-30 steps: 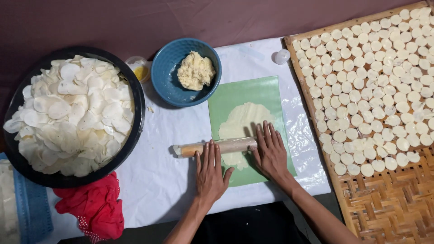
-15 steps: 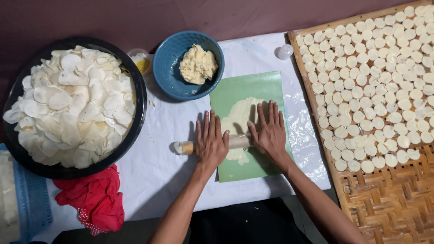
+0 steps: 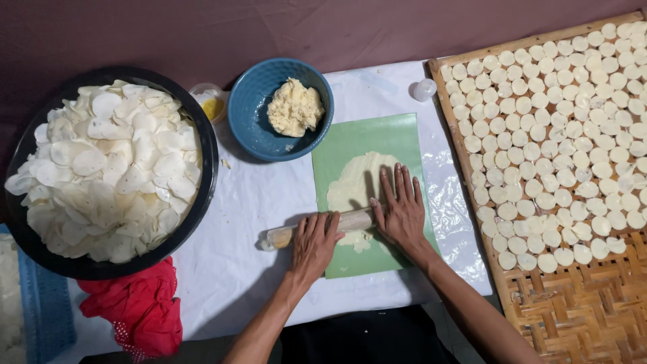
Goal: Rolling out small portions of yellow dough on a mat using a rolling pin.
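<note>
On the green rectangular mat (image 3: 397, 145) sits the flattened pale dough sheet (image 3: 356, 185), and the wooden rolling pin (image 3: 354, 219) lies crosswise over its near part. Left hand (image 3: 314, 244) and right hand (image 3: 402, 210) press flat-palmed on it, fingers outstretched, not clenched.

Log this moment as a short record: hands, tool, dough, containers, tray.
left hand: flat on the rolling pin, fingers spread
right hand: flat on the pin's other end, fingers over the dough
rolling pin: lies crosswise on the green sheet
dough: rolled thin on the sheet
blue bowl: holds a lump of dough
black basin: heaped with white discs
woven tray: rows of discs, near part bare
red cloth: below the basin
</note>
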